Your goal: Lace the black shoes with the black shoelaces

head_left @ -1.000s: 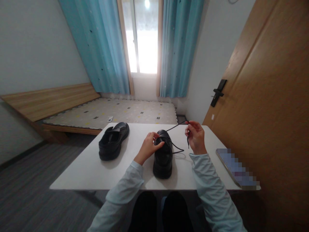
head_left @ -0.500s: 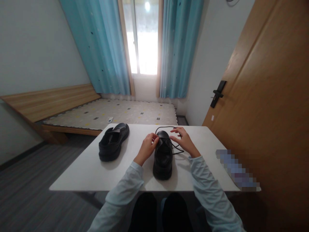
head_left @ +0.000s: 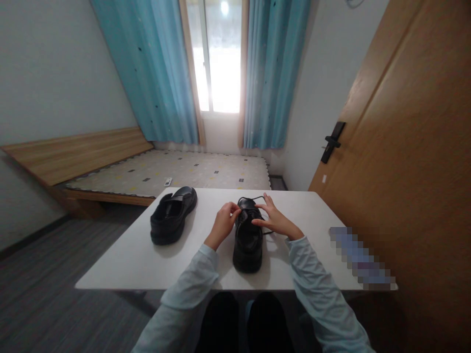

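A black lace-up shoe [head_left: 248, 257] stands on the white table before me, its heel toward me and its toe toward the window. My left hand [head_left: 223, 221] pinches the shoe's left flap beside the lace holes; whether lace is caught there too is hidden. Over the right side of the shoe hovers my right hand [head_left: 275, 219], thumb and fingers apart, its fingertips close to the tongue and eyelets. A thin dark shoelace [head_left: 253, 197] loops round past the toe and reaches my right fingers. More of it trails on the table, right of the shoe, partly behind that hand.
To the left on the white table [head_left: 121, 264] sits a second black shoe [head_left: 167, 228]. A blurred bluish flat item [head_left: 362, 257] lies at the right edge. Beyond the table is a bed [head_left: 206, 169] with a small white device [head_left: 168, 182]. A wooden door [head_left: 412, 147] stands close on the right.
My right hand has shifted left, from beside the shoe to over its opening, and the lace loop at the right now shows less. My left hand stays nearly in place.
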`<state>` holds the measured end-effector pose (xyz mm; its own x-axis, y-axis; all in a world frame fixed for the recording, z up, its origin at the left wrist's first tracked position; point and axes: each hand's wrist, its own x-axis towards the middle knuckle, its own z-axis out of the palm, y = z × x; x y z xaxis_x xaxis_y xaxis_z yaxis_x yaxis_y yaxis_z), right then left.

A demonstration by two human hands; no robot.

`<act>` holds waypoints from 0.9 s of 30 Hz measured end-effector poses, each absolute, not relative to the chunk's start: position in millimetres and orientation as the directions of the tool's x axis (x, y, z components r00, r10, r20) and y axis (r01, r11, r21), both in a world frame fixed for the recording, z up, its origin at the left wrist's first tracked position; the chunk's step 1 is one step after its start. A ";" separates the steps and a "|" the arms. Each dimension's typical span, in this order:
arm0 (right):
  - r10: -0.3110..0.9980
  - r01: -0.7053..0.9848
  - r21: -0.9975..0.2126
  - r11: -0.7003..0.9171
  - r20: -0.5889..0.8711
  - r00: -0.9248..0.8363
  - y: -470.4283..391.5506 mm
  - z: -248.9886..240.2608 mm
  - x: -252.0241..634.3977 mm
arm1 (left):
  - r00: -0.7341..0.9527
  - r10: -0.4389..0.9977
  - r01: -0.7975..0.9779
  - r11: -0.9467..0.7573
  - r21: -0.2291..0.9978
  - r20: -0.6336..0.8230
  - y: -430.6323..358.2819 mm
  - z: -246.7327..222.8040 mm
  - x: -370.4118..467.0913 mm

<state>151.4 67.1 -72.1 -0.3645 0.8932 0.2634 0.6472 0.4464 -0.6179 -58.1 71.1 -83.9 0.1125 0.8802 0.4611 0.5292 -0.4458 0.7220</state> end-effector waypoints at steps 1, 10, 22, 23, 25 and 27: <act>0.895 0.651 -0.617 0.443 0.256 -0.366 66.6 -71.2 151.2 | 0.106 0.884 0.534 -0.437 0.724 0.455 71.2 -83.5 -57.7; 0.895 0.691 -0.573 0.441 0.218 -0.390 61.2 -62.5 146.6 | 0.070 0.887 0.495 -0.428 0.757 0.456 70.3 -78.5 -52.9; 0.879 0.607 -0.639 0.473 0.295 -0.375 60.9 -62.8 147.5 | 0.166 0.869 0.315 -0.495 0.810 0.467 69.1 -73.1 -55.9; 0.882 0.613 -0.637 0.468 0.290 -0.372 61.0 -62.9 147.6 | 0.156 0.864 0.295 -0.504 0.812 0.479 69.0 -73.0 -56.3; 0.886 0.624 -0.632 0.459 0.278 -0.371 61.5 -63.7 148.0 | 0.124 0.853 0.254 -0.522 0.814 0.507 69.1 -72.9 -57.0; 0.887 0.630 -0.627 0.458 0.270 -0.375 62.1 -65.1 148.6 | 0.078 0.848 0.227 -0.527 0.819 0.524 69.0 -72.8 -57.5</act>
